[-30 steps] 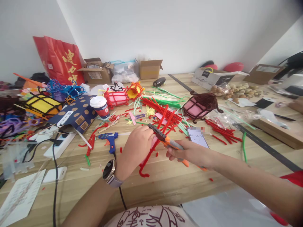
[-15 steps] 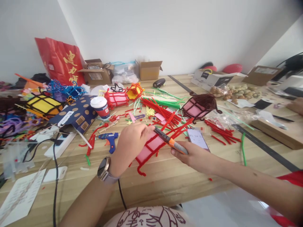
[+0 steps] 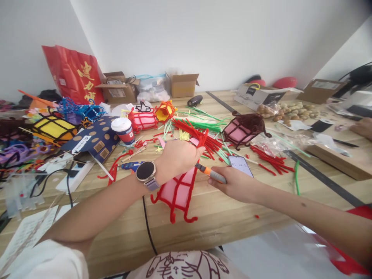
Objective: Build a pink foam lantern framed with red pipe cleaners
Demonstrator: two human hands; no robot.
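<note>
My left hand (image 3: pixel 181 157), with a watch on its wrist, is closed around the upper end of a lantern (image 3: pixel 177 192) of pink panels framed in red pipe cleaners. Red pipe-cleaner ends (image 3: pixel 202 140) stick up past its fingers, and the curled feet of the lantern point toward me. In my right hand (image 3: pixel 232 184) are pliers (image 3: pixel 213 174) with orange and grey handles. Their dark jaws lie right beside my left fingers, at the lantern's upper part; what is between the jaws is hidden.
Loose red pipe cleaners (image 3: pixel 271 159) and a brown-framed lantern (image 3: pixel 244 130) lie around. Behind my left wrist is a blue glue gun (image 3: pixel 129 166), partly covered. A paper cup (image 3: pixel 123 131) stands at left, a phone (image 3: pixel 240 166) by my right hand. Another person's hand (image 3: pixel 362 128) shows at far right.
The lantern has turned, its feet now pointing toward me. My left hand has moved right and its forearm has swung across the table. The pliers have shifted slightly down and left.
</note>
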